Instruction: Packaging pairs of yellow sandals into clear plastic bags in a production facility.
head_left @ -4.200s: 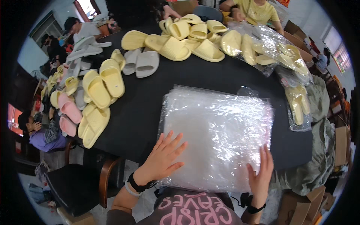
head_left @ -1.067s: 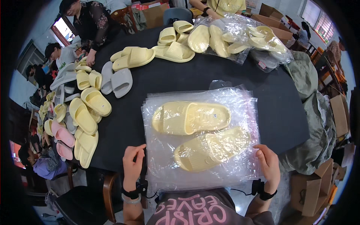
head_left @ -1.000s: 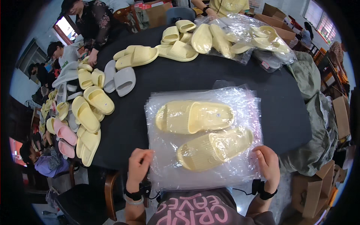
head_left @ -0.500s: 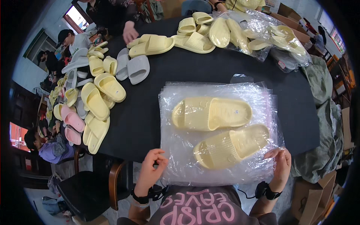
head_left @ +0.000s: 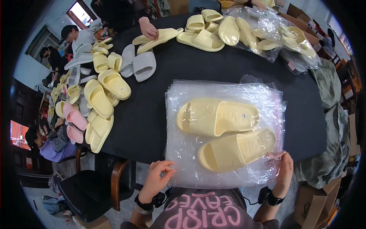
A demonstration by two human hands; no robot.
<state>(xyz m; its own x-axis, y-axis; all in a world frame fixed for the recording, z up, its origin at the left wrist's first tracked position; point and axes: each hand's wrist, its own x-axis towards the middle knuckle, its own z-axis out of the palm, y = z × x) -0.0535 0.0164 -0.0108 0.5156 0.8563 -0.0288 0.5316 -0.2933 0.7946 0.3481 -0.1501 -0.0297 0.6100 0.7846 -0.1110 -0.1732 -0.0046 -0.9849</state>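
Observation:
Two pale yellow slides, an upper one point(head_left: 238, 114) and a lower one point(head_left: 221, 154), lie on a stack of clear plastic bags point(head_left: 183, 168) in front of me. Shiny creased film covers at least part of them. My left hand point(head_left: 157, 179) is at the stack's lower left edge, thumb and forefinger apart, holding nothing visible. At the right edge my right hand point(head_left: 284, 168) has its fingers closed on the plastic by the lower slide's heel; some fingers are hidden.
Loose yellow slides point(head_left: 114, 84), grey slides point(head_left: 145, 65) and pink slides point(head_left: 74, 116) line the black table's point(head_left: 141, 114) left side. Bagged slides point(head_left: 248, 36) lie at the far right. Another person's hand point(head_left: 148, 28) grips a yellow slide. A chair point(head_left: 91, 194) stands left; a cardboard box point(head_left: 316, 202) right.
Across the table the other person's hand has taken hold of a yellow slide and lifted it. My left fingers have spread a little; the view has shifted slightly. The two slides barely differ.

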